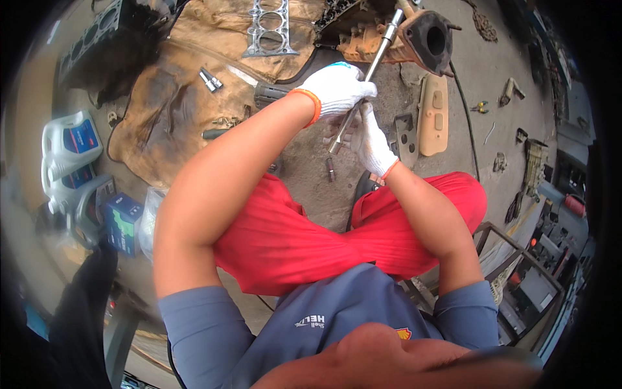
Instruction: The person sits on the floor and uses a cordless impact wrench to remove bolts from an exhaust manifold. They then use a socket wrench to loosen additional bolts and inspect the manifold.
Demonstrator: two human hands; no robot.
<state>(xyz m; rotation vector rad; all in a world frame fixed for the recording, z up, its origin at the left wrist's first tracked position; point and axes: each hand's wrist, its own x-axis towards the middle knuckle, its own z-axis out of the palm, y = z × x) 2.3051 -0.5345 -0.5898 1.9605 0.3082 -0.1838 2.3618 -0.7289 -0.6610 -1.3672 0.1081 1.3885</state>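
Note:
Both my hands wear white knit gloves with orange cuffs. My left hand [334,89] is closed around a long chrome socket bar [383,48], which slants from upper right to lower left. Lower on the same bar, my right hand [376,141] has its thumb against the metal and its fingers partly hidden behind it. The bar's upper end passes close beside a rusty exhaust manifold [414,48] with a dark flange; whether they touch I cannot tell. Below the bar's lower end, a small dark bolt-like piece [331,170] lies on the floor.
A stained brown cloth [152,133] carries a metal head gasket [269,29] and two chrome sockets [210,80]. An engine block [97,48] stands far left, oil jugs [71,146] and a blue box [123,223] nearer. Right lie a tan cover [433,117], cable [468,123] and pliers [479,107].

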